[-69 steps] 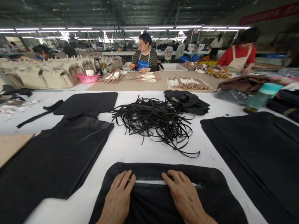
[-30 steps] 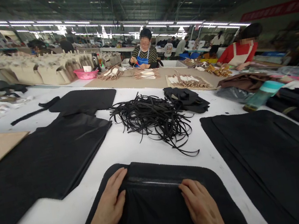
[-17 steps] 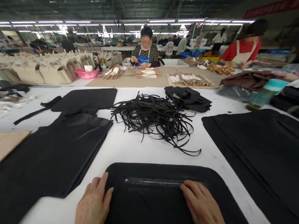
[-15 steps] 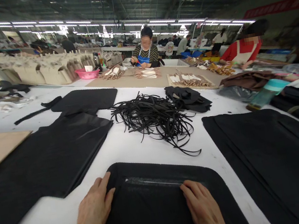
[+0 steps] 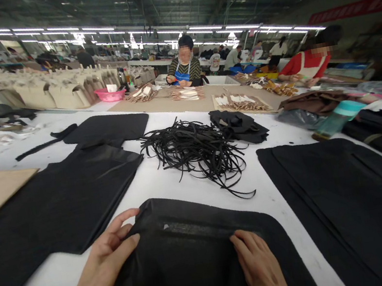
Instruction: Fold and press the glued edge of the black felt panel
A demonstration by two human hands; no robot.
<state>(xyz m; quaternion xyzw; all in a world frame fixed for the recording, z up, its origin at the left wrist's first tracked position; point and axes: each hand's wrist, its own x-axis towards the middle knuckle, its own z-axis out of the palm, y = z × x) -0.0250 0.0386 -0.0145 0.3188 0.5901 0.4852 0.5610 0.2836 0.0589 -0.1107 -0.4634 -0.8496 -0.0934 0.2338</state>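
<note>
A black leather-like panel [image 5: 184, 272] with rounded corners lies in front of me at the bottom middle. Along its upper part runs a narrow slot-like strip [image 5: 191, 227] with a whitish speck at its left end. My left hand [image 5: 111, 255] grips the panel's upper left corner, thumb on the near side and fingers at the edge, and that corner is slightly raised. My right hand [image 5: 258, 264] rests on the panel at the right end of the strip, its fingers bent and close together, pinching or pressing the material there. The undersides of the right fingertips are hidden.
Beyond the panel lies a tangled heap of thin black strips [image 5: 195, 149]. Stacked black pieces lie to the left [image 5: 75, 198] and right [image 5: 356, 197]. A bottle with a turquoise lid [image 5: 338, 119] lies at the right. Two co-workers sit across the table.
My left hand has raised the panel's upper left corner, and its fingers have shifted along the edge. The pale line in the strip is mostly out of sight now. My right hand stays put.
</note>
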